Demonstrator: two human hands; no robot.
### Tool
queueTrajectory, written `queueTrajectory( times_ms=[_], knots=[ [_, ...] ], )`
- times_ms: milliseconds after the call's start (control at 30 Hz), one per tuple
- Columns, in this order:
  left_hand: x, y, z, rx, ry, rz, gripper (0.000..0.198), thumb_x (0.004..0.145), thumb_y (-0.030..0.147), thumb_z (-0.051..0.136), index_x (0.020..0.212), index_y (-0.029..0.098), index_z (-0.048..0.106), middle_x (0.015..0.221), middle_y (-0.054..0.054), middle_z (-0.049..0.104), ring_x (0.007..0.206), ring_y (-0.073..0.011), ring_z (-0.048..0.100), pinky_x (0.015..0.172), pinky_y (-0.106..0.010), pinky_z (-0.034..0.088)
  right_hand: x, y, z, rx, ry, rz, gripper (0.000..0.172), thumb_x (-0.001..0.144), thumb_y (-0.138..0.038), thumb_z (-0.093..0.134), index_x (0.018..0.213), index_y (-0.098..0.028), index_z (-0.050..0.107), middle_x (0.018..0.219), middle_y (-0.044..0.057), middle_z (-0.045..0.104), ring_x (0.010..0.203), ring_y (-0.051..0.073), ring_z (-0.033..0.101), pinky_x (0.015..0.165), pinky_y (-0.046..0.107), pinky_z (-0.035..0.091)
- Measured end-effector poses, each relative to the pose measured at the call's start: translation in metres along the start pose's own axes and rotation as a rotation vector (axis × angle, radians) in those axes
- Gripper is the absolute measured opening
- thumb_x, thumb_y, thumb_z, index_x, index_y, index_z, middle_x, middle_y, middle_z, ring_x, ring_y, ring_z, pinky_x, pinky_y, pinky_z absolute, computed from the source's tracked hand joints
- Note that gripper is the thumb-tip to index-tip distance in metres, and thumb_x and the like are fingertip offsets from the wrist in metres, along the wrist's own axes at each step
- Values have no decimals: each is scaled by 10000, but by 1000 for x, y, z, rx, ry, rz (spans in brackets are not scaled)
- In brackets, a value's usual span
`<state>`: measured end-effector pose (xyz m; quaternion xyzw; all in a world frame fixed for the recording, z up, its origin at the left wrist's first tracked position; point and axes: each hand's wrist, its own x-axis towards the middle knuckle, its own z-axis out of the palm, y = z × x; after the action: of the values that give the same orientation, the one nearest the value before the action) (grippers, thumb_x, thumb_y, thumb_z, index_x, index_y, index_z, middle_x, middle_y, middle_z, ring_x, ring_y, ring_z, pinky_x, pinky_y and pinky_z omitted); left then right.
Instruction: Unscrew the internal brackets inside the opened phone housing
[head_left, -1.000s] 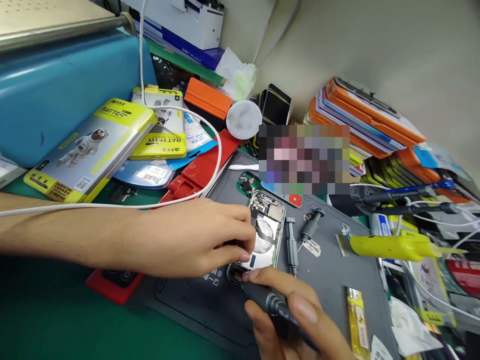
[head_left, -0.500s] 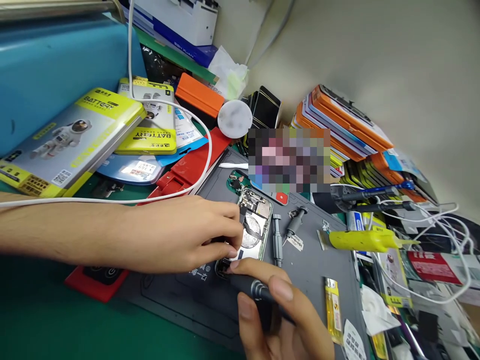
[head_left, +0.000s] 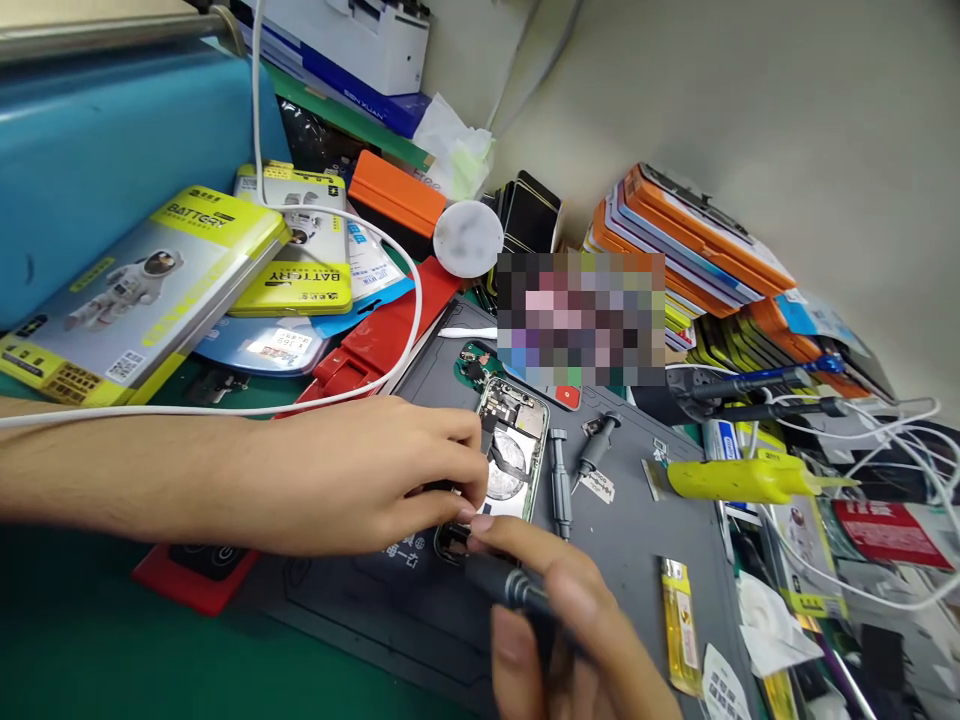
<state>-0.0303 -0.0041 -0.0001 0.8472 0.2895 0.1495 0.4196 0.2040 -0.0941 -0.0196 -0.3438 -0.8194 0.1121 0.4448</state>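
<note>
An opened phone (head_left: 517,470) lies on the dark grey mat (head_left: 615,560), with its inner parts and a round silver disc showing. My left hand (head_left: 420,470) reaches in from the left, fingers bent together over the phone's left edge; what its fingertips pinch, if anything, is hidden. My right hand (head_left: 570,620), at the bottom, is wrapped round a dark screwdriver (head_left: 506,583). Its index fingertip meets my left fingertips at the phone's lower end.
Two more screwdrivers (head_left: 560,485) lie right of the phone, near a razor blade (head_left: 598,487). Further right are a yellow bottle (head_left: 739,480) and a lighter (head_left: 679,630). Battery boxes (head_left: 142,290) and a white cable (head_left: 418,300) are at the left.
My right hand has shifted slightly right and down with the screwdriver. My left hand stays over the phone. The view has moved a little.
</note>
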Motion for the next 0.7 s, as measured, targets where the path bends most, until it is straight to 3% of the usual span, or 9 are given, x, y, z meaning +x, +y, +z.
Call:
queueTrajectory(
  times_ms=[100,167,267,433,567,700],
  knots=[
    [-1,0,1,5,-5,-5,161,1082,164,640,1055,259,767,1140,15,713,884,-155,716,792,-252,498,-4,2,0,3,29,45,536,1116,-124,485,1647,-202,478,1304,139,811,1131,263,841,848,425,761],
    [-1,0,2,3,-14,-5,166,1085,167,645,1070,266,776,1150,17,710,892,-149,714,798,-241,495,-7,3,1,0,46,26,574,1107,-195,604,1662,-167,461,1286,152,807,1150,266,831,862,416,758],
    [-1,0,2,-8,-18,3,176,1085,159,651,1051,267,786,1137,22,706,896,-132,709,792,-220,483,-9,5,1,-32,27,34,769,997,-71,748,1685,-179,421,1205,120,831,1059,227,851,866,366,753],
    [0,-1,1,-32,-45,39,204,1057,118,693,1082,276,819,1102,25,719,912,-121,726,815,-193,488,-8,4,0,63,107,81,906,877,145,698,1680,-156,406,1213,120,822,1072,238,848,865,365,763],
    [0,-1,0,-50,-49,37,209,1086,122,665,1096,261,821,1118,20,732,948,-121,734,853,-187,494,-6,3,-2,72,142,85,894,855,188,680,1651,-131,430,1212,126,826,1039,228,852,878,357,762],
    [-1,-3,3,-67,-52,44,177,1105,142,648,1087,237,797,1144,19,725,968,-112,726,873,-176,485,-3,3,-5,4,170,106,816,880,97,747,1601,-170,476,1183,96,850,946,211,863,886,369,758]
  ],
)
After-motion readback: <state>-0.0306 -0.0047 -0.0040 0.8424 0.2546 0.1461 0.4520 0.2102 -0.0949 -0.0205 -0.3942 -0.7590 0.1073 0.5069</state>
